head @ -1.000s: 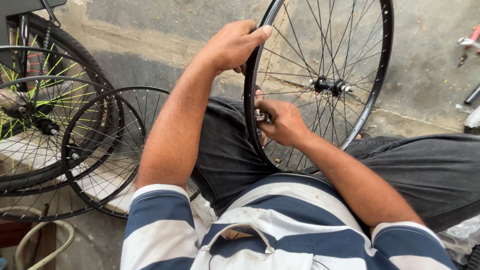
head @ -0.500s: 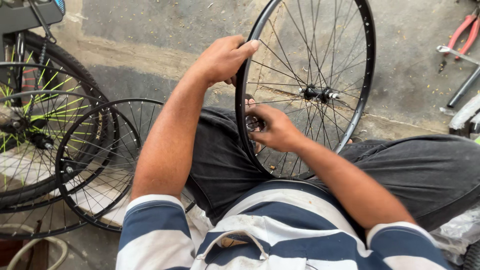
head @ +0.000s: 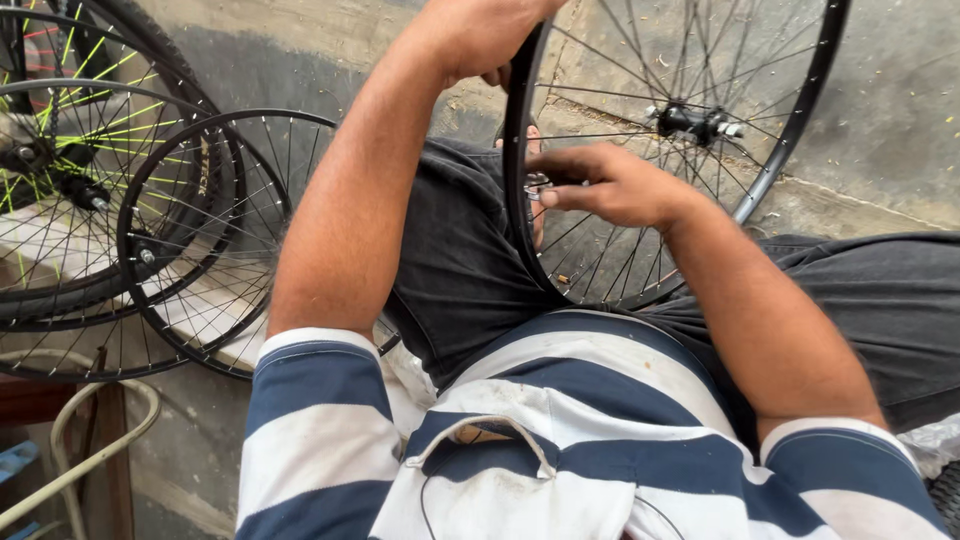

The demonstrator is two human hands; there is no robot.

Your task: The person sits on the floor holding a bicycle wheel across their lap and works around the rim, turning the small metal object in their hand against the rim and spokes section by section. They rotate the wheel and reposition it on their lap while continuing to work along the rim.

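A black bicycle wheel (head: 790,130) with thin spokes and a silver hub (head: 690,122) stands upright between my legs. My left hand (head: 480,35) grips the top left of its rim, near the frame's upper edge. My right hand (head: 610,185) reaches in among the spokes and pinches a small metal tool (head: 538,185) against the inside of the rim. My dark trousers and striped shirt fill the lower part of the view.
Several other bicycle wheels (head: 200,230) lean together at the left, one with yellow-green spokes (head: 70,150). A curved metal tube (head: 90,450) sits at the lower left. The ground is grey concrete (head: 890,120).
The view has shifted lower and closer, so the wheel sits higher and farther right in frame. My left hand stays on the rim; my right hand stays at the spokes.
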